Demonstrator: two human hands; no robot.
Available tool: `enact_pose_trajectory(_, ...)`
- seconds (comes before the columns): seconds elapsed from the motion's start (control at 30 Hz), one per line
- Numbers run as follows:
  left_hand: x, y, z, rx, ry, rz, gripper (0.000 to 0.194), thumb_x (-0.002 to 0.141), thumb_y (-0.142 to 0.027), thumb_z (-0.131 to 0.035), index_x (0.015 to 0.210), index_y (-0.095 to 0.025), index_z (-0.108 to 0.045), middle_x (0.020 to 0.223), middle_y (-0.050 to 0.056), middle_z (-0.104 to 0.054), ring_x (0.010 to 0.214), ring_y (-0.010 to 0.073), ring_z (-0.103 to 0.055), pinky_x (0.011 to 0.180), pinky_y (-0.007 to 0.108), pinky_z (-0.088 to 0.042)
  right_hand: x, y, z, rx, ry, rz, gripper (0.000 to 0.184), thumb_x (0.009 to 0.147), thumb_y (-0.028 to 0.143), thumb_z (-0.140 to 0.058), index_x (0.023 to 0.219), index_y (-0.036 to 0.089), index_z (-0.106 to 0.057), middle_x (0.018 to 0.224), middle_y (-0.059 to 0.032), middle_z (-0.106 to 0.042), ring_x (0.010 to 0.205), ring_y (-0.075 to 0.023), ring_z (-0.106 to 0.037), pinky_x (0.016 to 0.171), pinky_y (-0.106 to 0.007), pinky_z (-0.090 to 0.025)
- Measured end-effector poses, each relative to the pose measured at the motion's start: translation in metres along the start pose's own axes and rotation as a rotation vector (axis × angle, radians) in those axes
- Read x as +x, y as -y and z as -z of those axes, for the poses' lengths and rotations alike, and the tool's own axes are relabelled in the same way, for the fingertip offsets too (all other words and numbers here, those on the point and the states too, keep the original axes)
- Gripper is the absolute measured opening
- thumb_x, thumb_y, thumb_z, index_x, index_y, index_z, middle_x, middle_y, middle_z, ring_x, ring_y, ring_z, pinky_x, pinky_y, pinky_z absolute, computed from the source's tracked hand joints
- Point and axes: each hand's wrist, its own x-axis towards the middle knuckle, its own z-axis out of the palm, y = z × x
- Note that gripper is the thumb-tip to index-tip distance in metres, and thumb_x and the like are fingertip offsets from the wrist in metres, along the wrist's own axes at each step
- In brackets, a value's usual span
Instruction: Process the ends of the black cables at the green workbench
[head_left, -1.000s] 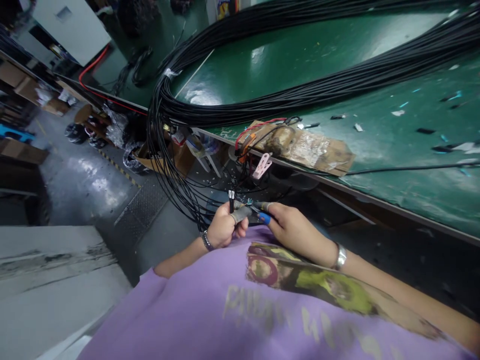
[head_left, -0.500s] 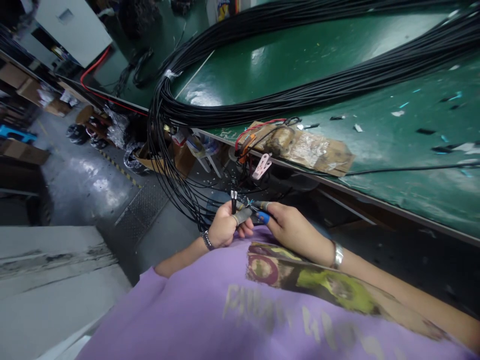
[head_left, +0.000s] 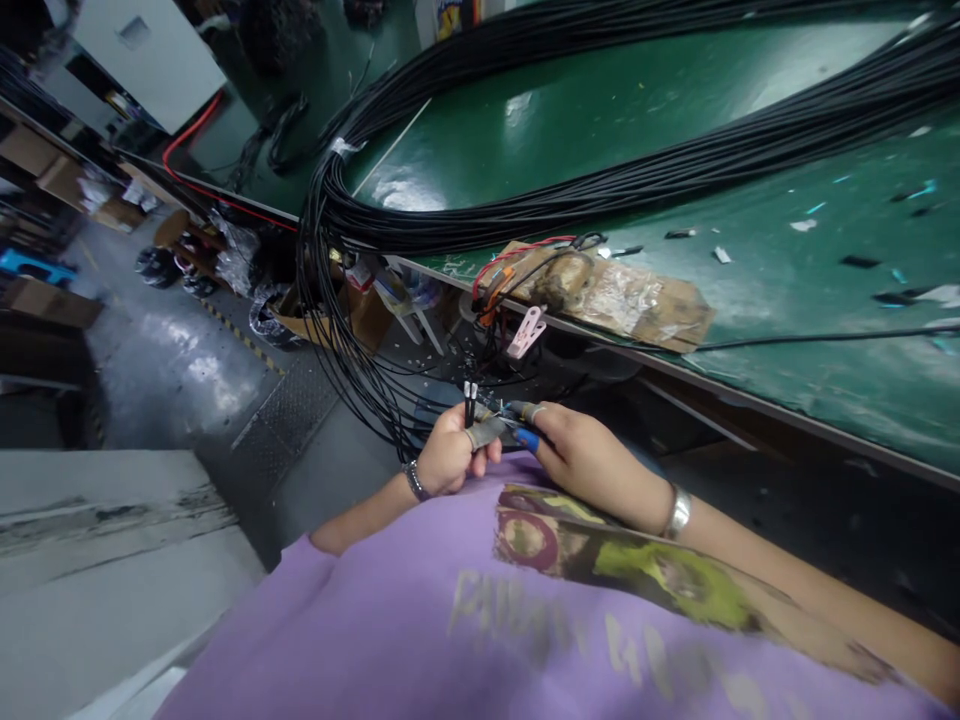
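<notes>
My left hand (head_left: 448, 448) is closed around black cables, with two white-tipped cable ends (head_left: 470, 391) sticking up above its fingers. Grey covers wrap its thumb. Fine stripped wires (head_left: 501, 410), some bluish, show between both hands. My right hand (head_left: 574, 440) pinches at these wires, with a grey cover on one finger and a blue one on another. Which strand it grips is too small to make out. From the hands, loose black cables (head_left: 360, 385) run up to a large bundle of black cable (head_left: 450, 228) on the green table (head_left: 585, 130).
A pink clip (head_left: 526, 332) hangs at the table edge beside a taped cardboard piece (head_left: 637, 305) with red and orange wires. Cable scraps (head_left: 859, 262) lie on the table at right. Below stands an open cardboard box (head_left: 367, 315). A grey-white surface (head_left: 112, 570) is at lower left.
My right fingers have shifted slightly at the wires, and the fingertips of the two hands have drawn a little apart. The left hand keeps its hold on the cables.
</notes>
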Motion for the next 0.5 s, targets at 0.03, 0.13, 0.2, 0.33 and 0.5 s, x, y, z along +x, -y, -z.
enact_pose_trajectory(0.03, 0.0002, 0.0, 0.0007, -0.009, 0.006, 0.009, 0.042, 0.061, -0.049, -0.071, 0.071, -0.017, -0.047, 0.043, -0.006, -0.054, 0.026, 0.0034, -0.033, 0.03, 0.018, -0.013, 0.0, -0.0004, 0.0006, -0.032, -0.002, 0.026, 0.014, 0.078, 0.009, -0.042, 0.074, 0.019, -0.052, 0.072, -0.0073, -0.059, 0.064, -0.0185, -0.056, 0.06, -0.028, -0.045)
enact_pose_trajectory(0.13, 0.0012, 0.0005, 0.0033, -0.052, 0.031, 0.035, 0.038, 0.061, -0.046, -0.071, 0.07, -0.016, -0.048, 0.042, -0.006, -0.053, 0.026, 0.0032, -0.032, 0.03, 0.018, -0.011, 0.0005, -0.0023, 0.0004, -0.068, 0.007, 0.071, 0.015, 0.078, 0.007, -0.041, 0.077, 0.019, -0.051, 0.073, -0.0073, -0.059, 0.065, -0.0181, -0.056, 0.061, -0.027, -0.046)
enact_pose_trajectory(0.2, 0.002, 0.001, 0.0051, -0.08, 0.051, 0.057, 0.037, 0.06, -0.044, -0.072, 0.069, -0.016, -0.049, 0.041, -0.005, -0.052, 0.025, 0.0034, -0.031, 0.029, 0.018, -0.011, 0.0013, -0.0035, -0.0013, -0.068, 0.017, 0.082, 0.016, 0.077, 0.007, -0.04, 0.078, 0.018, -0.051, 0.074, -0.0074, -0.06, 0.066, -0.0182, -0.057, 0.062, -0.027, -0.047)
enact_pose_trajectory(0.33, 0.0023, 0.0005, 0.0076, -0.128, 0.082, 0.1, 0.038, 0.057, -0.044, -0.072, 0.067, -0.017, -0.048, 0.039, -0.005, -0.052, 0.024, 0.0042, -0.031, 0.027, 0.019, -0.01, 0.0032, -0.0042, -0.0047, -0.077, 0.036, 0.086, 0.015, 0.077, 0.006, -0.04, 0.078, 0.018, -0.05, 0.075, -0.0092, -0.061, 0.067, -0.0191, -0.058, 0.063, -0.028, -0.048)
enact_pose_trajectory(0.5, 0.0006, -0.0032, 0.0063, -0.184, 0.075, 0.11, 0.036, 0.055, -0.041, -0.072, 0.064, -0.018, -0.046, 0.035, -0.006, -0.046, 0.023, 0.0036, -0.026, 0.028, 0.018, -0.01, 0.0027, -0.0024, -0.0029, -0.08, 0.02, 0.118, 0.015, 0.077, 0.006, -0.04, 0.077, 0.019, -0.049, 0.073, -0.0085, -0.06, 0.065, -0.0189, -0.058, 0.062, -0.028, -0.048)
